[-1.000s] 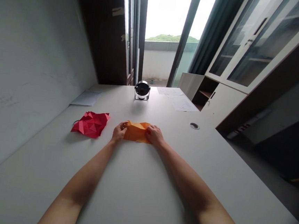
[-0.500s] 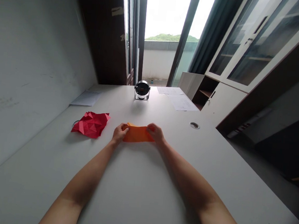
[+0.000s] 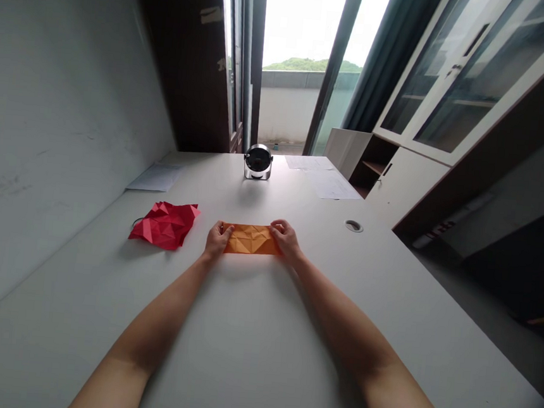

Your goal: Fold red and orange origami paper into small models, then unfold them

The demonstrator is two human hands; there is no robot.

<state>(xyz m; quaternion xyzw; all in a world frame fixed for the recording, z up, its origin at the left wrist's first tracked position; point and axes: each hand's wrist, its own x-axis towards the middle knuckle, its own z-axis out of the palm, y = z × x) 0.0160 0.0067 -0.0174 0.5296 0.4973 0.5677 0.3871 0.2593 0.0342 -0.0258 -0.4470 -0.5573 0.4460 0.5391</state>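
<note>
Between my two hands a sheet of orange paper is held out as a wide strip, its face marked with crossing creases. My left hand pinches its left end, thumb on the near face. At the right end, my right hand grips the paper between thumb and fingers. The strip seems to be slightly above the white table, with a soft shadow below it. To the left of my left hand lies a creased, crumpled sheet of red paper, with a thin dark loop showing at its left edge.
A round black device on a metal stand sits towards the table's far edge. White paper sheets lie at the far right and far left. A cable hole opens in the tabletop. A wall borders the left side.
The orange paper has turned to show a lighter, creased face where a smooth darker one showed before. Both hands keep hold of its ends. The red paper lies as it was.
</note>
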